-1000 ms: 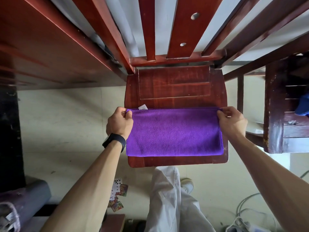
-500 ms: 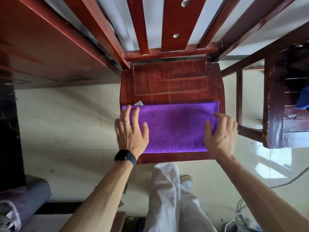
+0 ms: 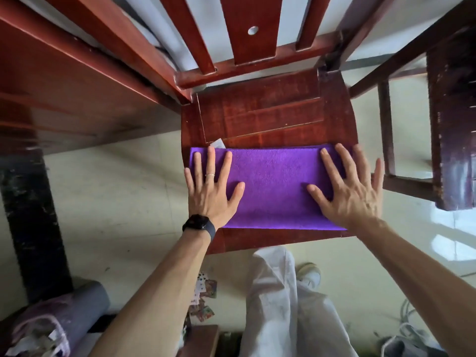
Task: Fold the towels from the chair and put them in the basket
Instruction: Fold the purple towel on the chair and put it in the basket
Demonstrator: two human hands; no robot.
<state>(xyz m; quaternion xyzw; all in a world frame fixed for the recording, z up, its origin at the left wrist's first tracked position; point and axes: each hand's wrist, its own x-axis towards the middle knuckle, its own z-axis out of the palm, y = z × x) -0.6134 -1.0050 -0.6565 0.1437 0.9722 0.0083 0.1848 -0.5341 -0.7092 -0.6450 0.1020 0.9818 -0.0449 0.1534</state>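
Note:
A purple towel [image 3: 273, 184], folded into a long strip, lies across the front half of the red-brown wooden chair seat [image 3: 268, 117]. My left hand [image 3: 212, 188] lies flat with spread fingers on the towel's left end. My right hand [image 3: 350, 186] lies flat with spread fingers on its right end. A small white tag [image 3: 218, 143] sticks out at the towel's far left corner. No basket is in view.
The chair back's slats [image 3: 247, 29] rise ahead. A dark wooden table [image 3: 64, 94] stands to the left, another wooden chair [image 3: 448, 119] to the right. A grey roll [image 3: 72, 313] and playing cards [image 3: 204, 297] lie on the floor; cables [image 3: 409, 333] at lower right.
Both hands let go of the towel's far corners, which they pinched a second ago, and now lie flat on the folded strip, fingers spread wider.

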